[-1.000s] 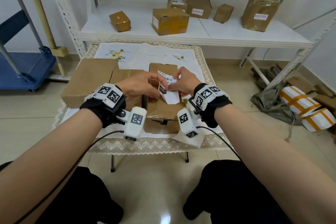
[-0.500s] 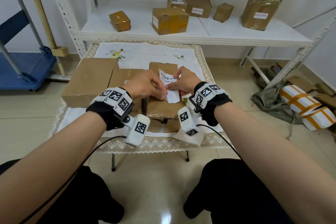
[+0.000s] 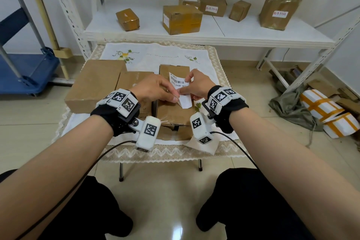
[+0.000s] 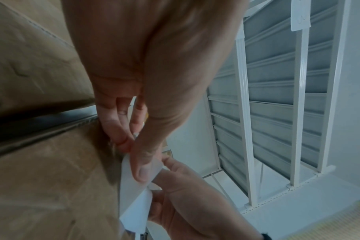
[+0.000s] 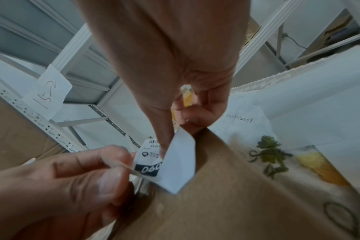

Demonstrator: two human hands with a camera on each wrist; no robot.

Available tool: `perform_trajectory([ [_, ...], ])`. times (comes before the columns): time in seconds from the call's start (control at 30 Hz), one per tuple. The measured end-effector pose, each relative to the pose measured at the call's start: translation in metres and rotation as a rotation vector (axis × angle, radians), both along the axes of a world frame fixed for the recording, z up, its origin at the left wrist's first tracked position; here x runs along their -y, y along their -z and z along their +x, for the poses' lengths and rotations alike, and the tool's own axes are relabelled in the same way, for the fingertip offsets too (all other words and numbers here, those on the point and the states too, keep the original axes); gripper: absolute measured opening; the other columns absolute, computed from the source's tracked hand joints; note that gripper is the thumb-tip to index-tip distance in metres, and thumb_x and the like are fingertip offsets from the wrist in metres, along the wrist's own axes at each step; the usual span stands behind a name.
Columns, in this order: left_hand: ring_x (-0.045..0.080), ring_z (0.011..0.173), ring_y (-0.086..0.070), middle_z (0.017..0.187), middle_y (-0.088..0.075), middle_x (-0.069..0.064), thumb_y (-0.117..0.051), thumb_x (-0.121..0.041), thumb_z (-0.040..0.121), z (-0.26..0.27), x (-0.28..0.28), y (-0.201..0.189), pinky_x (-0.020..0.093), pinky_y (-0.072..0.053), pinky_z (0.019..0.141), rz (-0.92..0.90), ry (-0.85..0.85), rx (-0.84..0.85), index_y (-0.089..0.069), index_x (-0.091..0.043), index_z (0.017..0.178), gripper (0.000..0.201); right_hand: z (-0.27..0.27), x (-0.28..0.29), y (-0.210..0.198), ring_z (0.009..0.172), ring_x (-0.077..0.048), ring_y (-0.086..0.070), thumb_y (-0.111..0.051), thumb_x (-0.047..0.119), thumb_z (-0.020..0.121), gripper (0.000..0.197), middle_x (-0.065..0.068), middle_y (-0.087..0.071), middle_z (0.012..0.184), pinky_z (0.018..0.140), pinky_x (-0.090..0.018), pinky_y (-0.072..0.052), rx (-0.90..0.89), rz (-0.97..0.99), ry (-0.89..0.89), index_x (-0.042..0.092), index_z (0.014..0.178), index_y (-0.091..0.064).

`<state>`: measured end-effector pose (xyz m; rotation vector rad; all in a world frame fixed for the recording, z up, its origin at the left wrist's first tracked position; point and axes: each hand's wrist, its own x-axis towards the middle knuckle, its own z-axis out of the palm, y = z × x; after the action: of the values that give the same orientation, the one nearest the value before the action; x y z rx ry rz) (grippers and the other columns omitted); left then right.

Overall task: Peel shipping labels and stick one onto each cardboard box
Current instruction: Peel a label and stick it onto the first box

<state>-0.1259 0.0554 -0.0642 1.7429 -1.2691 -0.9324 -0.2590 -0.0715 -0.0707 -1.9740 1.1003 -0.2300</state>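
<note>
A white shipping label (image 3: 178, 82) with a barcode hangs just above the middle cardboard box (image 3: 175, 112) on the small table. My left hand (image 3: 174, 99) pinches its lower left edge between thumb and forefinger. My right hand (image 3: 185, 88) pinches its right side. In the right wrist view the label (image 5: 149, 164) curls, its blank white flap folded toward the box (image 5: 226, 203). The left wrist view shows my left hand (image 4: 134, 155) with its thumb pressed on the white paper (image 4: 134, 194). Two more plain boxes (image 3: 134, 84) (image 3: 93, 84) lie to the left.
The table wears a white embroidered cloth (image 3: 155, 54) with a lace edge. Behind it a white metal shelf (image 3: 214, 33) carries several brown boxes, some with labels. A blue cart (image 3: 25, 72) stands at the left. Striped parcels and a grey cloth (image 3: 292, 103) lie on the floor at right.
My hands have drawn the label out a little, so more of its printed face shows. My left wrist has shifted slightly right. The boxes have not moved.
</note>
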Motion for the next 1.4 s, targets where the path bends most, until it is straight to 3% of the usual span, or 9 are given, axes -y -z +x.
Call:
perform_trajectory([
  [0.4,0.016,0.094,-0.066,0.083,-0.075,-0.004,-0.087,-0.008,0.067,0.004,0.0,0.0,0.03,-0.051,0.093,0.018,0.003,-0.047,-0.079,-0.026,0.07,0.019,0.0,-0.001,-0.001,0.076,-0.023,-0.062,-0.084,0.024,0.077,0.049,-0.003,-0.061,0.089,0.062,-0.034,-0.054,-0.007,0.007,-0.005,0.016,0.106,-0.046],
  [0.57,0.012,0.084,-0.066,0.09,-0.073,0.005,-0.08,0.0,0.074,0.001,-0.001,-0.008,0.015,-0.054,0.07,0.075,-0.066,-0.217,-0.077,-0.011,0.081,0.013,-0.001,-0.001,-0.003,0.079,-0.023,-0.063,-0.084,0.025,0.076,0.051,-0.003,-0.059,0.091,0.072,-0.039,-0.058,-0.025,0.011,-0.007,0.015,0.11,-0.047],
  [0.67,0.01,0.083,-0.066,0.098,-0.071,0.008,-0.078,0.002,0.075,0.0,-0.002,-0.009,0.013,-0.053,0.066,0.081,-0.074,-0.235,-0.075,-0.007,0.085,0.014,-0.001,-0.001,-0.005,0.077,-0.023,-0.062,-0.084,0.025,0.077,0.052,-0.001,-0.058,0.088,0.071,-0.038,-0.057,-0.027,0.017,-0.004,0.014,0.111,-0.047],
  [0.93,0.011,0.086,-0.065,0.097,-0.071,0.004,-0.079,0.0,0.075,-0.003,-0.006,-0.006,0.018,-0.055,0.071,0.032,-0.098,-0.26,-0.075,-0.009,0.083,0.013,-0.003,-0.002,-0.006,0.062,-0.018,-0.058,-0.085,0.024,0.076,0.051,-0.002,-0.061,0.085,0.053,-0.029,-0.049,-0.033,0.029,-0.009,0.016,0.108,-0.047],
  [1.03,0.009,0.084,-0.066,0.092,-0.071,-0.003,-0.075,0.004,0.078,-0.002,-0.01,-0.009,0.026,-0.06,0.079,0.021,-0.116,-0.336,-0.072,-0.008,0.08,0.012,-0.004,-0.001,-0.007,0.058,-0.018,-0.058,-0.086,0.026,0.075,0.052,-0.006,-0.065,0.09,0.055,-0.031,-0.052,-0.045,0.041,-0.015,0.016,0.106,-0.045],
  [1.13,0.011,0.09,-0.065,0.102,-0.069,-0.002,-0.073,0.005,0.08,-0.002,-0.014,-0.011,0.034,-0.059,0.086,0.009,-0.117,-0.372,-0.071,-0.005,0.081,0.011,-0.002,0.0,-0.009,0.056,-0.018,-0.058,-0.086,0.025,0.075,0.052,-0.009,-0.065,0.097,0.054,-0.031,-0.053,-0.053,0.047,-0.022,0.016,0.105,-0.044],
  [1.23,0.013,0.096,-0.064,0.107,-0.068,-0.002,-0.073,0.005,0.08,-0.002,-0.016,-0.009,0.035,-0.058,0.088,-0.022,-0.114,-0.372,-0.07,-0.004,0.081,0.009,-0.001,-0.001,-0.012,0.056,-0.018,-0.059,-0.085,0.025,0.077,0.051,-0.006,-0.063,0.092,0.064,-0.037,-0.059,-0.077,0.043,-0.03,0.016,0.105,-0.044],
  [1.33,0.011,0.089,-0.063,0.102,-0.064,-0.005,-0.073,0.004,0.08,-0.003,-0.017,-0.007,0.036,-0.059,0.085,-0.042,-0.107,-0.368,-0.069,-0.004,0.081,0.009,-0.002,-0.001,-0.015,0.064,-0.022,-0.063,-0.084,0.027,0.077,0.051,-0.004,-0.062,0.088,0.08,-0.046,-0.061,-0.108,0.024,-0.047,0.015,0.107,-0.045],
  [1.4,0.012,0.089,-0.063,0.107,-0.063,-0.002,-0.073,0.004,0.08,-0.002,-0.016,-0.006,0.034,-0.06,0.082,-0.034,-0.095,-0.383,-0.069,-0.004,0.081,0.008,-0.002,-0.002,-0.018,0.068,-0.024,-0.065,-0.084,0.029,0.077,0.052,-0.003,-0.061,0.086,0.081,-0.047,-0.061,-0.127,0.0,-0.059,0.014,0.107,-0.045],
])
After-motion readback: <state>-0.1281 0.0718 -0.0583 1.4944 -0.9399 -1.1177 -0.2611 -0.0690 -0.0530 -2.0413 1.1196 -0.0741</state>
